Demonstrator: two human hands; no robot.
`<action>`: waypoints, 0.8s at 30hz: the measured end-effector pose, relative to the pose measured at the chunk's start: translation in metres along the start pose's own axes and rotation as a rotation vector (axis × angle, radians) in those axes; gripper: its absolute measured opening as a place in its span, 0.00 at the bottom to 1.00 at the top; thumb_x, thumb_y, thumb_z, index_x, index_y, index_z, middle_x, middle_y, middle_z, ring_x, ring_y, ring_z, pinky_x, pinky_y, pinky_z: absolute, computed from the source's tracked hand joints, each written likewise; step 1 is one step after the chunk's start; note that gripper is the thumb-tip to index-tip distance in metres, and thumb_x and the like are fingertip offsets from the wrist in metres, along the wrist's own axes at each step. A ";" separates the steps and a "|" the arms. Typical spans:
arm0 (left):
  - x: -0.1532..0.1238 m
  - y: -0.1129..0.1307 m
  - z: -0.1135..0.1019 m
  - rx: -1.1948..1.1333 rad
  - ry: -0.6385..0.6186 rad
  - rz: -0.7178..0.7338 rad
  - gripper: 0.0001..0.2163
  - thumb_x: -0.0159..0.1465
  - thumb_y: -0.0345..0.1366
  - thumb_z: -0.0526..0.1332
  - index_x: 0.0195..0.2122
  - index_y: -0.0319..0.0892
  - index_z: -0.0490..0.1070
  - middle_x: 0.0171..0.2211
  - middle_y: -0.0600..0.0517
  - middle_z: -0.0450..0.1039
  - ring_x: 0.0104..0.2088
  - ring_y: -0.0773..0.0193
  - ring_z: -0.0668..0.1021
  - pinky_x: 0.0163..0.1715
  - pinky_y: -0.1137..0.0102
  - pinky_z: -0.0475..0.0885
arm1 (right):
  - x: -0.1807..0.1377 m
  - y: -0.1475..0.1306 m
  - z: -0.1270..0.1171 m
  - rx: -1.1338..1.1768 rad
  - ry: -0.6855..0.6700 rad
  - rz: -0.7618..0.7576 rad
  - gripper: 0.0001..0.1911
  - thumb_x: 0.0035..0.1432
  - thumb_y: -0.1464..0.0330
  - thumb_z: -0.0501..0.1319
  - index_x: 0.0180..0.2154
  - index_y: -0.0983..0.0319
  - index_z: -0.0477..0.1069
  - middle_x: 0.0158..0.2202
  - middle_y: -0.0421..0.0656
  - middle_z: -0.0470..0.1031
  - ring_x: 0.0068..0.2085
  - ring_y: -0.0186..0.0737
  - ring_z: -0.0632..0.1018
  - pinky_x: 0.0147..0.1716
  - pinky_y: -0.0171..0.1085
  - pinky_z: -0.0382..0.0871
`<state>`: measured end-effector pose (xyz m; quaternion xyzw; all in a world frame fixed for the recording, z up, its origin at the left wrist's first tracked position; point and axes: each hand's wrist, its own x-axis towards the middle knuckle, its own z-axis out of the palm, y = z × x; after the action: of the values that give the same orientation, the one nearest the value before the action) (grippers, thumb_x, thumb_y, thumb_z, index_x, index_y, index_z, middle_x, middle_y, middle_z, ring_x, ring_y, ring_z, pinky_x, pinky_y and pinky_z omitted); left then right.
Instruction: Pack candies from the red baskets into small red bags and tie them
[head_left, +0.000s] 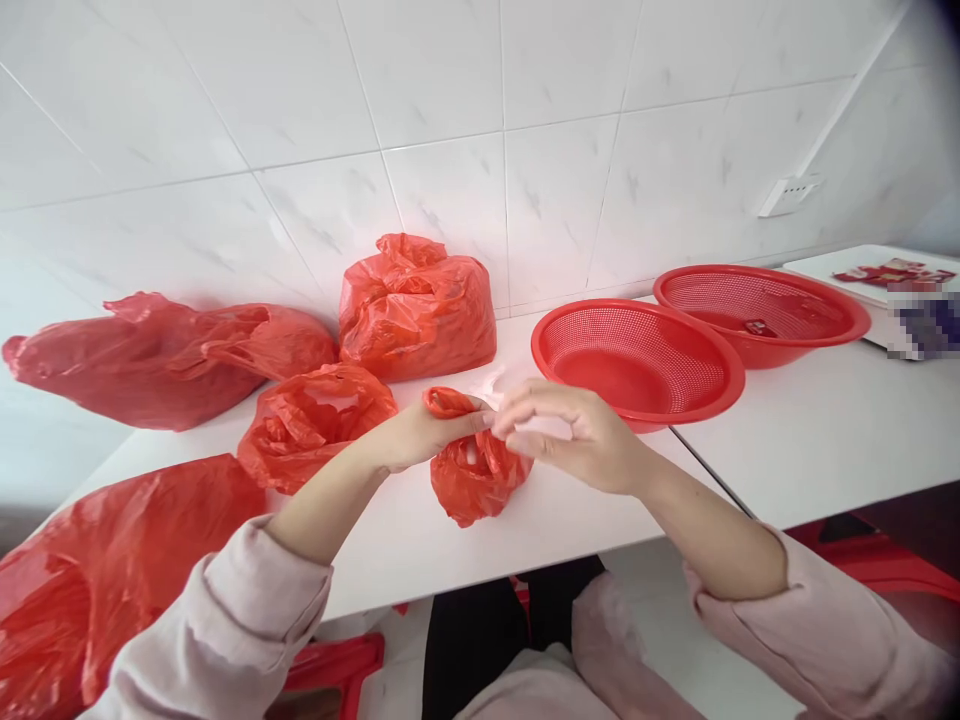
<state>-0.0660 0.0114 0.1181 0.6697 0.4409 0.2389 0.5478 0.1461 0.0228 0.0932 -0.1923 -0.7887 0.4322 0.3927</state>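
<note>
Left hand (427,432) pinches the rim of the small red plastic bag (477,488), left of the near red colander (637,368), likely steadying its mouth; right hand (596,437) curls alongside, can't tell if gripping.

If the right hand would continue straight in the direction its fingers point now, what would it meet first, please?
The right hand would most likely meet the left hand first, near the rim of the small red bag, though the depth between them is unclear.
</note>
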 end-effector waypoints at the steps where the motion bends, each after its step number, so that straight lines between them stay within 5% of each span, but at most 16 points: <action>1: -0.001 0.001 0.000 0.030 -0.018 -0.002 0.10 0.63 0.41 0.62 0.30 0.39 0.76 0.29 0.52 0.75 0.26 0.69 0.74 0.29 0.74 0.70 | 0.003 0.004 0.002 0.028 0.067 -0.011 0.10 0.63 0.62 0.60 0.42 0.58 0.76 0.43 0.43 0.77 0.45 0.39 0.77 0.48 0.40 0.69; 5: -0.002 -0.003 0.001 0.156 -0.068 0.047 0.08 0.62 0.38 0.62 0.38 0.41 0.77 0.31 0.51 0.75 0.24 0.70 0.73 0.28 0.73 0.70 | 0.013 0.036 0.016 0.195 0.078 0.161 0.17 0.69 0.60 0.50 0.53 0.58 0.70 0.46 0.44 0.77 0.49 0.39 0.76 0.53 0.43 0.67; 11: 0.003 -0.033 0.013 0.472 0.317 0.263 0.09 0.52 0.20 0.55 0.27 0.41 0.67 0.24 0.56 0.68 0.23 0.69 0.69 0.24 0.74 0.63 | 0.003 0.069 0.039 0.468 0.105 0.296 0.19 0.65 0.61 0.55 0.55 0.55 0.69 0.55 0.42 0.72 0.58 0.42 0.69 0.60 0.45 0.60; 14: 0.008 -0.044 0.024 0.481 0.434 0.329 0.11 0.51 0.19 0.52 0.29 0.42 0.66 0.33 0.53 0.71 0.31 0.67 0.72 0.29 0.73 0.66 | -0.002 0.073 0.038 0.567 0.019 0.318 0.18 0.62 0.63 0.59 0.53 0.54 0.71 0.54 0.41 0.72 0.58 0.41 0.69 0.61 0.45 0.58; 18: 0.005 -0.047 0.033 0.441 0.442 0.441 0.15 0.59 0.22 0.53 0.42 0.43 0.71 0.47 0.48 0.72 0.45 0.61 0.75 0.42 0.69 0.70 | -0.006 0.071 0.028 0.513 -0.057 0.356 0.13 0.63 0.60 0.58 0.45 0.59 0.73 0.41 0.41 0.75 0.44 0.38 0.75 0.50 0.43 0.68; 21: -0.008 -0.056 0.037 0.376 0.399 0.337 0.16 0.67 0.31 0.53 0.54 0.46 0.71 0.51 0.47 0.73 0.49 0.59 0.75 0.49 0.66 0.69 | -0.015 0.069 0.022 0.411 0.003 0.331 0.14 0.64 0.58 0.58 0.34 0.62 0.71 0.32 0.39 0.70 0.38 0.35 0.75 0.44 0.40 0.70; 24: -0.031 -0.081 0.040 0.300 0.458 0.095 0.16 0.69 0.40 0.51 0.54 0.48 0.72 0.52 0.48 0.74 0.51 0.57 0.75 0.52 0.65 0.68 | -0.032 0.080 0.018 0.378 0.100 0.393 0.17 0.62 0.55 0.58 0.29 0.62 0.66 0.32 0.40 0.71 0.38 0.36 0.76 0.43 0.40 0.70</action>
<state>-0.0751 -0.0348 0.0354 0.6917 0.5519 0.3415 0.3167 0.1488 0.0370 0.0058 -0.2860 -0.6212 0.6295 0.3689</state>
